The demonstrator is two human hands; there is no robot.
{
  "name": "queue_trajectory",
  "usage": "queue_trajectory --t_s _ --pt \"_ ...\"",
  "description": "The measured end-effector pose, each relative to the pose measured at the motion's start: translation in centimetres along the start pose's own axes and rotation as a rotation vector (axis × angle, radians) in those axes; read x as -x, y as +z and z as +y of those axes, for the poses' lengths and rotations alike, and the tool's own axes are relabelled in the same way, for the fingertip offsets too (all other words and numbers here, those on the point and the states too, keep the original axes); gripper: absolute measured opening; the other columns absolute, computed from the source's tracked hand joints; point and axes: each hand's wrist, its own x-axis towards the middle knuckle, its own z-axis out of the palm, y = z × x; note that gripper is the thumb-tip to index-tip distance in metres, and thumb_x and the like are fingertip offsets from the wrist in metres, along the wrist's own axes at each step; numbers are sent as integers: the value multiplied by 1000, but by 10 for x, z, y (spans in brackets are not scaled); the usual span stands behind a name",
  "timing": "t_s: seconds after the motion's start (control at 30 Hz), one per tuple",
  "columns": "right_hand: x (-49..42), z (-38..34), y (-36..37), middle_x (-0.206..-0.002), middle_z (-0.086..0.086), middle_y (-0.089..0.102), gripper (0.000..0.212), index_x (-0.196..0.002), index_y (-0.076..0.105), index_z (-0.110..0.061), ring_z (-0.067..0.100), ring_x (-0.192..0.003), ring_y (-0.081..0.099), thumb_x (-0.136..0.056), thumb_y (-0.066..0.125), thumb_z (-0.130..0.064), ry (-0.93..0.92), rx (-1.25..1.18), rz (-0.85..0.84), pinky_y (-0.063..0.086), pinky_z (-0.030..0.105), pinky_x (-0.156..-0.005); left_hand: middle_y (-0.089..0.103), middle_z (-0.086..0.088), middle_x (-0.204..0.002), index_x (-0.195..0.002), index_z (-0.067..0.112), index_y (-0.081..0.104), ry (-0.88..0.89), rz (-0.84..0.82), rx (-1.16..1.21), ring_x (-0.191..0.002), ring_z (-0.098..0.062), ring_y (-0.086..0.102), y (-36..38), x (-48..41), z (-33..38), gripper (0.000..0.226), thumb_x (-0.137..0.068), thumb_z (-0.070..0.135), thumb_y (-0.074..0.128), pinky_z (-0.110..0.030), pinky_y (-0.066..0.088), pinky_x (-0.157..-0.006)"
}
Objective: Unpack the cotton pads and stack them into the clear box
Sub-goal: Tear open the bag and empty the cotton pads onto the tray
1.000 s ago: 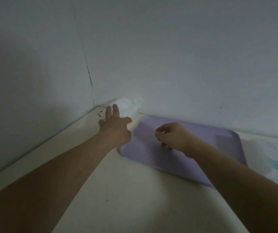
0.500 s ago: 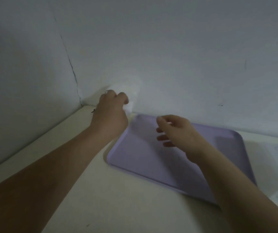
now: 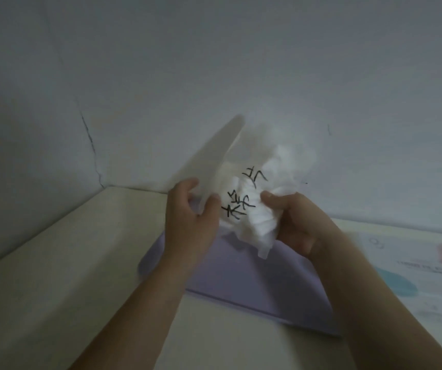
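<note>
A white bag [image 3: 254, 206] of pads, marked with black handwriting, is held up above a lilac tray [image 3: 241, 276], which lies on the cream bench [image 3: 54, 263] near the corner of the walls [image 3: 214, 76]. The bag's flat left flap is pinched by the left hand [image 3: 193, 225], its fingers [image 3: 186, 186] curled round the edge, while the crumpled right side is gripped by the right hand [image 3: 302, 228], fingers curled and thumb on top. A printed sheet [image 3: 414, 265] is seen on the bench just right of the tray; single pads cannot be told apart through blur.
</note>
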Motion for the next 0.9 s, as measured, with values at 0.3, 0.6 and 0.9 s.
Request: queue_trajectory --t_s 0.3,0.6,0.9 --pt "-4 5 -8 -136 26 65 40 -137 60 2 44 -128 60 -102 52 -17 -49 -225 69 54 59 -102 78 -13 -97 -98 8 76 -308 -370 255 -84 -26 74 0 -17 -6 15 -98 17 64 -43 64 -71" --pt "-12 13 5 -116 9 60 47 -134 57 -4 28 -105 61 -91 74 -13 -160 198 536 56 45 -93 70 0 -70 -81 20 69 152 -204 -104 -62 -20 64 -44 -37 10 12 -93 22 72 -29 47 -56" --pt "28 0 70 -84 -5 80 22 -112 78 -21 12 -68 74 -91 79 -17 -595 698 72 54 21 -62 74 10 -71 -80 28 79 185 -375 -63 -65 -13 68 -36 -21 18 25 -88 5 73 -30 54 -63"
